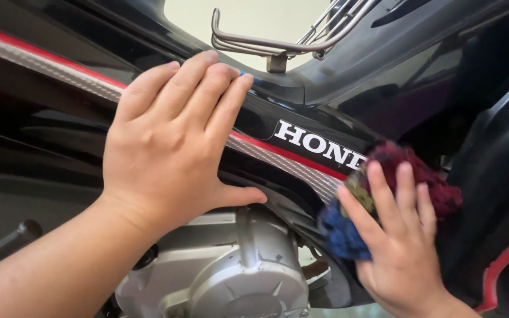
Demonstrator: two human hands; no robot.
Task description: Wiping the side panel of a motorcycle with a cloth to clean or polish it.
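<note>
1. Left hand (169, 138) lay flat with fingers together and thumb spread, pressed against the black side panel (60, 135) of a motorcycle and gripping nothing; a sliver of something blue showed at its fingertips, too small to identify. A palm braced on glossy plastic could probably have slid or left smears if the panel was wet.
2. Red and grey stripe (301, 165) ran diagonally across the panel, passing under the left hand and on toward the cloth. Hard rubbing along its edge might have lifted it if it was a decal, though this could not be told.
3. Silver engine casing (243, 271) sat just below the left hand. A slip downward would likely have brought the thumb against its ridges.
4. Metal rack (278, 41) stood above, well apart from both hands.
5. Right hand (399, 235) was closed on a bunched cloth (384, 194) of blue, red and yellowish patches, fingers curled over it, holding it against the lower edge of the panel beside the white lettering. Grit caught in the cloth could have scratched the gloss, and loose folds might have snagged in the gap below.
</note>
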